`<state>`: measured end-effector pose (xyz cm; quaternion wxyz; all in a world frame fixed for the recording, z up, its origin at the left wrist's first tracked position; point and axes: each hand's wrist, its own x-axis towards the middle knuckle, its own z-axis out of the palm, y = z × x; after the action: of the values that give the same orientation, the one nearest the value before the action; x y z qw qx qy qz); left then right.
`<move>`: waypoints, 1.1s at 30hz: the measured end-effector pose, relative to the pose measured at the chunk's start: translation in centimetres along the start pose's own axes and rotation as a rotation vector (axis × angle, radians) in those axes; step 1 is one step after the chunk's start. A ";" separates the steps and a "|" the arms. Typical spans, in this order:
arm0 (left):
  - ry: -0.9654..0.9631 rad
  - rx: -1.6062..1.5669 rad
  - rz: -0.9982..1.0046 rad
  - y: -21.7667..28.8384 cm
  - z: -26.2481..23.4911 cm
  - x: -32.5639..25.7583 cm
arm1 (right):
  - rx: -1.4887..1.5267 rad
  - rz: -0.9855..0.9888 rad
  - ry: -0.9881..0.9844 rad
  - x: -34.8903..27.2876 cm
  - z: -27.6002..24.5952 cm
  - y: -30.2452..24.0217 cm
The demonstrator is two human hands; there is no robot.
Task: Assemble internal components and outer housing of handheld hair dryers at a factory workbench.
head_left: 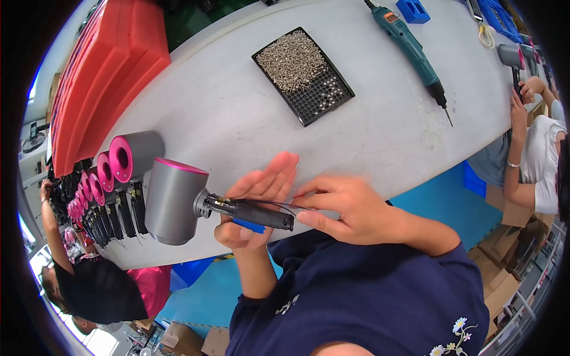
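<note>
A grey hair dryer (174,199) with a pink rim lies on its side, its head at the table's near edge. Its black handle (267,215) is uncovered, with inner parts and thin wires showing and a blue patch underneath. My left hand (261,188) holds it from below, palm up, fingers stretched out behind the handle and thumb on the near side. Off the handle's end, my right hand (350,210) has thumb and forefinger around dark thin wires (291,206). That hand is slightly blurred, and the exact grip is partly hidden.
A black tray (304,77) of small metal screws lies ahead, a green electric screwdriver (415,54) to its right. More hair dryers (136,155) line the left edge beside red foam sheets (113,77). Co-workers (528,154) sit right and left. A blue holder (413,10) stands far right.
</note>
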<state>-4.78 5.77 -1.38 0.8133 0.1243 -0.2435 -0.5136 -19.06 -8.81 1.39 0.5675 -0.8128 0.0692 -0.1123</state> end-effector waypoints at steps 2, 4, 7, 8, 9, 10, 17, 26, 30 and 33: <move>-0.020 -0.030 -0.014 0.0 -0.1 0.0 | 0.193 -0.015 0.001 0.1 0.4 0.1; -0.041 -0.058 -0.024 0.1 -0.3 0.1 | 1.193 1.007 -0.370 0.7 -0.1 -1.2; -0.120 -0.138 -0.046 0.0 -0.1 0.1 | 1.231 0.819 -0.450 -0.4 0.7 0.7; -0.132 -0.186 -0.046 0.0 -0.1 -0.1 | 1.189 0.744 -0.484 -0.3 0.7 0.7; -0.143 -0.235 -0.046 0.0 -0.1 -0.2 | 1.188 0.746 -0.486 -0.1 0.5 0.5; -0.142 -0.235 -0.044 0.0 -0.1 -0.3 | 1.019 0.734 -0.397 0.1 0.1 -0.2; -0.027 -0.114 -0.023 -0.3 0.1 -0.1 | -0.126 0.111 0.016 -0.6 0.6 -0.9; 0.248 0.198 -0.044 0.6 1.0 -1.3 | -0.384 -0.234 0.143 0.6 1.6 0.5; 0.392 0.220 -0.106 -0.5 3.4 0.4 | -0.055 0.020 0.091 0.2 1.4 1.3; 0.392 0.253 -0.163 -0.6 3.5 0.6 | -0.004 0.056 0.086 0.1 0.5 1.1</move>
<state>-6.88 5.17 1.44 0.7788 0.3418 -0.1325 -0.5090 -18.85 -8.74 0.21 0.5653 -0.8060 0.1164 -0.1314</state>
